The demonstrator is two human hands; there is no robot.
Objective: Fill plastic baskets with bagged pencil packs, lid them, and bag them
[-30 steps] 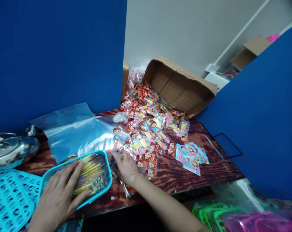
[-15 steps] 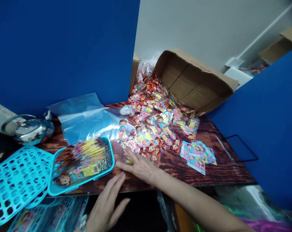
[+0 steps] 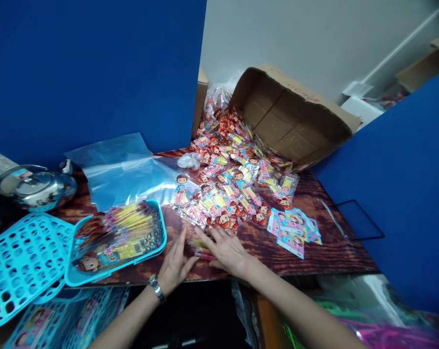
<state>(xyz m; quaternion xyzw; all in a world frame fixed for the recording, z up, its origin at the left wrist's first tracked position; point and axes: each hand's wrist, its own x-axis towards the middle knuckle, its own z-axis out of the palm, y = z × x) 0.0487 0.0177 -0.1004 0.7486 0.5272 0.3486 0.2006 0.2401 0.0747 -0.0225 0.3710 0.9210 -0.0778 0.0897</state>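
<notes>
Both my hands lie near the front edge of the wooden table [image 3: 263, 252]. My left hand [image 3: 176, 261], a watch on its wrist, rests flat with fingers stretched out beside a clear packet [image 3: 199, 248]. My right hand [image 3: 227, 249] lies spread on the same packet, fingers pointing left. Just beyond them spreads a heap of small cartoon-figure packets [image 3: 234, 186] spilling from a tipped cardboard box [image 3: 295, 121]. A turquoise tray [image 3: 160, 245] with several packed figures stands left of my left hand.
A turquoise perforated basket [image 3: 19, 261] sits at the far left, a steel kettle [image 3: 37, 186] behind it. Clear plastic bags [image 3: 121, 172] lie at the back. A stack of blue cards [image 3: 294, 230] lies right. Blue partitions [image 3: 404, 184] close both sides.
My left hand left the turquoise tray and came up onto the table beside my right hand. My right hand slid toward the table's front edge onto a packet.
</notes>
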